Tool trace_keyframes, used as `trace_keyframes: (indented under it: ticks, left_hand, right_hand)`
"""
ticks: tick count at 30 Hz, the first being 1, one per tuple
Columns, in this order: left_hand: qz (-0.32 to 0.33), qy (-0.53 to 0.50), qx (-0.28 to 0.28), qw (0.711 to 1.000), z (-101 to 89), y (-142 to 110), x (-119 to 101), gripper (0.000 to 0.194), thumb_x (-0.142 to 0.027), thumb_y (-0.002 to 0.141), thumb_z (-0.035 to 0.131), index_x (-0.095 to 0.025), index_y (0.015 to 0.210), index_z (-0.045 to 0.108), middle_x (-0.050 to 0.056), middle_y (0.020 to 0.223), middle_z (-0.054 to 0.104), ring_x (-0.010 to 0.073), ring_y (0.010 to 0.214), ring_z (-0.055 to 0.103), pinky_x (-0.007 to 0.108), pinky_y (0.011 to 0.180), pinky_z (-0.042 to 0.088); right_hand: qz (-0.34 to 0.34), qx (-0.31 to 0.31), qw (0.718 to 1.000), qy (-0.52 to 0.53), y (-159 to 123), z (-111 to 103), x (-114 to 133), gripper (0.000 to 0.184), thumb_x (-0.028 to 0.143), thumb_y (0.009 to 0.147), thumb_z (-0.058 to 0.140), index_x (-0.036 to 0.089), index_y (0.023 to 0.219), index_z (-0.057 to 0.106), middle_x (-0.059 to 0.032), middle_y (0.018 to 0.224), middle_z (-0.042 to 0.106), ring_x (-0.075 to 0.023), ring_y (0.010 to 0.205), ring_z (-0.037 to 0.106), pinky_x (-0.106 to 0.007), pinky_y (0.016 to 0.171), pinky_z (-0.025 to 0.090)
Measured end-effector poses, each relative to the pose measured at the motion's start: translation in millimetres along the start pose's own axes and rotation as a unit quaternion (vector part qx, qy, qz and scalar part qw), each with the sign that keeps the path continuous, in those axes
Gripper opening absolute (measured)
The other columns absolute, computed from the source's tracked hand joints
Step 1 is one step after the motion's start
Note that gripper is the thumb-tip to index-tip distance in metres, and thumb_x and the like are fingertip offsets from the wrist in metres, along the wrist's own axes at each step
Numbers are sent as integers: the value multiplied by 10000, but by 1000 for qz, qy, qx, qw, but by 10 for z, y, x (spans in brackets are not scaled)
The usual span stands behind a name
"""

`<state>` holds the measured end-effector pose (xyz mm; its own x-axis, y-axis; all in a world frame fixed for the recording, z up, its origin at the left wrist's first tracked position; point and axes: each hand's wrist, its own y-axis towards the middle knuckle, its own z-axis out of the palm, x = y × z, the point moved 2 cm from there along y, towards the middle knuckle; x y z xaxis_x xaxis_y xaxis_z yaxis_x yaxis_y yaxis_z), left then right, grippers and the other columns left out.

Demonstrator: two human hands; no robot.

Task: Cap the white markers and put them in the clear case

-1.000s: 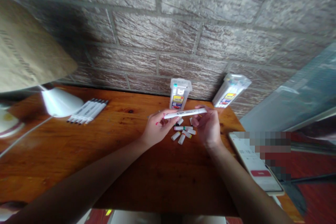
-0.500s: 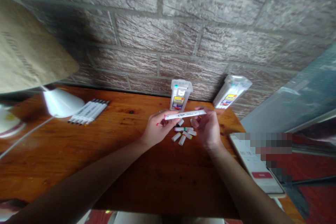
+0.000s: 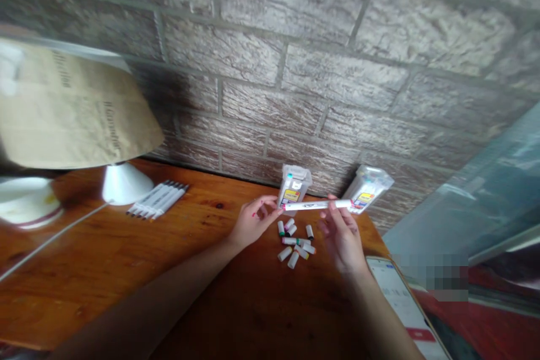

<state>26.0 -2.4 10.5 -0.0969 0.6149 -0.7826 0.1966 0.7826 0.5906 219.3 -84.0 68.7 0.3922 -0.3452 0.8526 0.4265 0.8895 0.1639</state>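
Holding one marker [image 3: 317, 205] in two hands [image 3: 252, 222]

Left hand [image 3: 252, 221], right hand [image 3: 346, 236] — mid-pinch

Marker [image 3: 316, 205] between hands [image 3: 253, 222] [image 3: 345, 233], caps [image 3: 294, 259] on table [image 3: 189, 247] before two cases [image 3: 291, 184] [image 3: 366, 183], lamp [image 3: 84, 107] left, phone [image 3: 399, 298] right

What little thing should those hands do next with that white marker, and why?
Perhaps the left hand should edge aside, baring the end of the white marker for a look. That end shows pink, but whether it is capped is too small to tell. Loose caps lie on the table nearby, and the right hand holds the other end.
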Motion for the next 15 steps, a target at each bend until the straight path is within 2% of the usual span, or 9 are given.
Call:
trace_keyframes:
  ticks: [2, 5, 7, 10, 13, 15]
  left_hand:
    - [-7, 5, -2, 1000, -15, 26, 61, 277, -378, 869, 719, -174, 1056, 699, 5, 823, 750, 82, 575, 577, 192, 580, 472]
    - [-7, 16, 21, 1000, -1, 21, 110, 230, -391, 886, 691, -178, 970, 722, 7, 766, 745, 98, 599, 614, 194, 587, 469]
    - [-3, 26, 36, 999, 14, 5, 120, 222, -386, 906, 658, -175, 926, 724, 6, 728, 733, 101, 588, 610, 197, 581, 460]
    - [10, 40, 47, 998, 26, -9, 110, 244, -377, 931, 608, -169, 858, 713, -2, 659, 694, 100, 551, 579, 200, 557, 438]
    - [18, 47, 56, 997, 19, 1, 95, 263, -370, 939, 586, -165, 824, 704, 1, 656, 684, 103, 552, 579, 201, 558, 438]
    - [13, 55, 55, 997, 4, 17, 96, 267, -366, 939, 583, -164, 810, 700, 0, 644, 674, 104, 545, 572, 203, 557, 439]
  right_hand:
    - [-32, -11, 999, -6, 47, 4, 88, 383, 344, 641, 914, 235, 951, 719, 19, 874, 674, -65, 661, 567, -138, 462, 374]
    - [-105, -21, 994, -33, 152, 105, 273, 431, 355, 656, 901, 257, 1030, 711, 16, 890, 695, -87, 681, 605, -159, 468, 393]
    - [-155, -12, 986, -59, 268, 244, 427, 410, 382, 705, 866, 265, 1065, 708, 3, 913, 711, -99, 693, 628, -176, 488, 415]
    - [-220, 21, 969, -113, 503, 498, 650, 337, 480, 812, 753, 251, 1058, 720, -47, 1060, 728, -112, 715, 653, -191, 476, 411]
    - [-242, 37, 957, -156, 731, 686, 755, 341, 514, 790, 747, 222, 966, 738, -60, 1134, 716, -130, 752, 656, -200, 477, 417]
    - [-237, 42, 951, -193, 838, 745, 730, 351, 521, 775, 752, 202, 921, 736, -66, 1134, 721, -137, 744, 644, -210, 483, 424]
